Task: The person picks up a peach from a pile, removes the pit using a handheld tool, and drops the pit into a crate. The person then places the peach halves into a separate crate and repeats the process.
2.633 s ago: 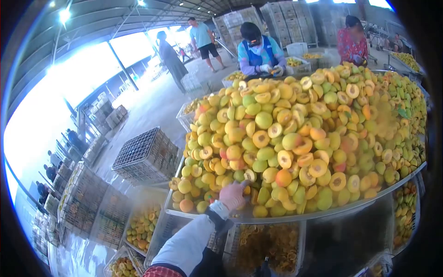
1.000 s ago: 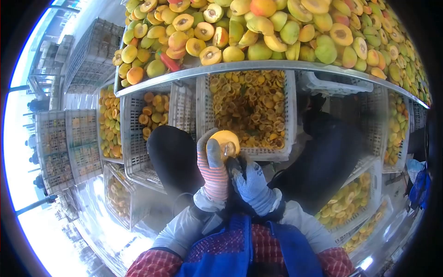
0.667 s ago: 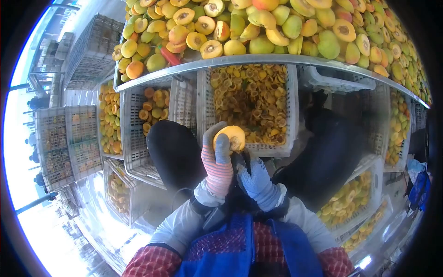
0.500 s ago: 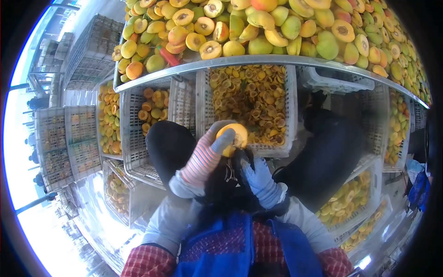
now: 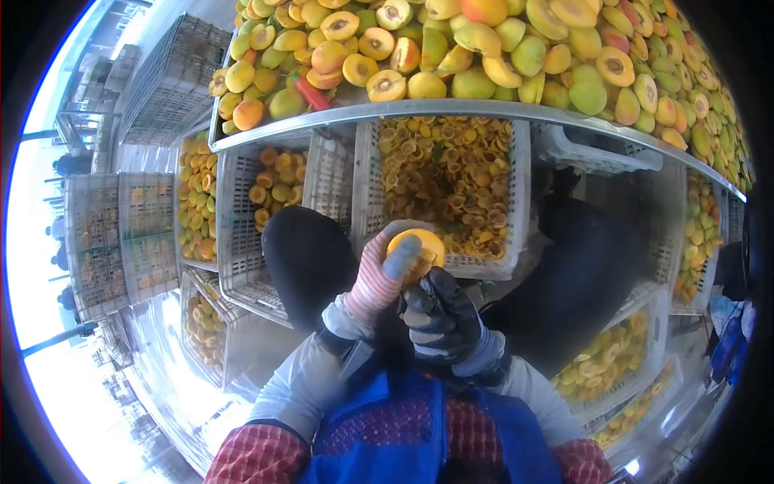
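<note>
My left hand [image 5: 385, 274], in a striped glove with grey fingertips, is closed around a yellow peach half [image 5: 419, 242], its cut face turned up. Against the near right edge of that fruit is my right hand [image 5: 443, 319], in a dark-coated glove with a blue cuff. Its fingers are curled shut, and a thin tool seems to reach from them to the peach's centre, too hidden to name. Both hands are in front of my body, near a white crate [image 5: 516, 194] of scooped-out peach scraps [image 5: 451, 177].
A metal-edged table [image 5: 451, 107] heaped with peach halves [image 5: 387, 85] spans the far side. A red-handled tool [image 5: 312, 94] lies on it. Crates with peaches [image 5: 278, 181] stand left, others [image 5: 609, 359] right. Stacked crates [image 5: 173, 81] rise at far left. My knees flank the scrap crate.
My right hand has come up and rolled over, from below the peach half to right against it. My left hand still holds the fruit, now tilted differently. The view has shifted slightly.
</note>
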A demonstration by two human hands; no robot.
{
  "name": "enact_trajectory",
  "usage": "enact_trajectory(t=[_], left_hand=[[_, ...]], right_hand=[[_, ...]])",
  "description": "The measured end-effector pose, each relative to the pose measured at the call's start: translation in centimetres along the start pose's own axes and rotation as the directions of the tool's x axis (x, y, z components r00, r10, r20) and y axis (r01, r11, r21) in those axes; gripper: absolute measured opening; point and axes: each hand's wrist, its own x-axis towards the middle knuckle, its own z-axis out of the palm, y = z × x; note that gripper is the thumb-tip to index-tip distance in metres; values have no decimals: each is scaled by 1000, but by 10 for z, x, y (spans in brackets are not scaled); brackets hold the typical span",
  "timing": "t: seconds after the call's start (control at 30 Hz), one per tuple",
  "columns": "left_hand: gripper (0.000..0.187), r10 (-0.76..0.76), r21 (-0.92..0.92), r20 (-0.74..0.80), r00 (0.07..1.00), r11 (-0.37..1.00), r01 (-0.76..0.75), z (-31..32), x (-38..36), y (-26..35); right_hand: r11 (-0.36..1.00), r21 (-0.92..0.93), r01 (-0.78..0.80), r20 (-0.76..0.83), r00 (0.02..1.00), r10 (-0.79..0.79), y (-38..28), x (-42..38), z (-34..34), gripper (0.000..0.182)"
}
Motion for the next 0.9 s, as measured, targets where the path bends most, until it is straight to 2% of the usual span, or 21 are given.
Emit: enact_trajectory(t=[0.1,0.13,0.2,0.27,0.3,0.4,0.5,0.53,0.63,0.67,0.7,0.77,0.8,0.83,0.9], left_hand=[[47,-26,36,-27,999,999,27,-3,-2,-4],[37,9,139,-4,1000,990,-8,-8,-2,-6],[44,58,237,22,998,970,-61,-17,-2,-8],[48,133,299,48,990,944,-141,-20,2,-9],[49,68,165,38,997,984,-74,-18,0,-11],[51,-87,-222,11,996,971,87,-8,0,-18],[50,-203,-537,-77,976,833,131,1,-2,-31],[47,-217,-537,-147,965,837,106,2,-5,-24],[43,-7,-219,-376,927,972,-81,-24,-12,-18],[41,106,-81,-433,895,984,-156,-37,-17,-5],[39,232,64,-469,852,971,-229,-55,-22,13],[40,399,205,-616,679,914,-350,-120,-24,25],[40,508,629,-601,617,777,-26,-152,-22,42],[40,609,840,-541,580,421,341,-160,-18,64],[39,725,931,-335,602,155,331,-152,1,80]], right_hand=[[998,-61,16,-92,996,-22,1,-2,0,46],[986,-168,16,-186,981,-48,1,-2,2,46],[928,-371,-11,-357,925,-132,3,-2,5,46],[997,-66,-43,-153,988,33,0,2,-3,46],[992,90,-89,-34,995,92,0,3,-8,46],[992,108,-67,167,985,48,4,9,-9,47],[997,21,80,324,942,-83,-6,9,3,48],[994,9,106,346,933,-103,-15,7,4,47],[965,100,243,-12,970,-243,-20,0,-23,46],[962,-31,270,-48,961,-271,-23,1,-32,43],[960,-40,277,-85,956,-280,-21,2,-30,42],[953,-74,293,-138,944,-301,-22,6,-24,39],[934,-119,338,-225,907,-357,-23,4,-23,35],[914,-205,351,-290,870,-399,-23,5,-21,34],[861,-360,359,-414,766,-492,-23,8,-19,32]])
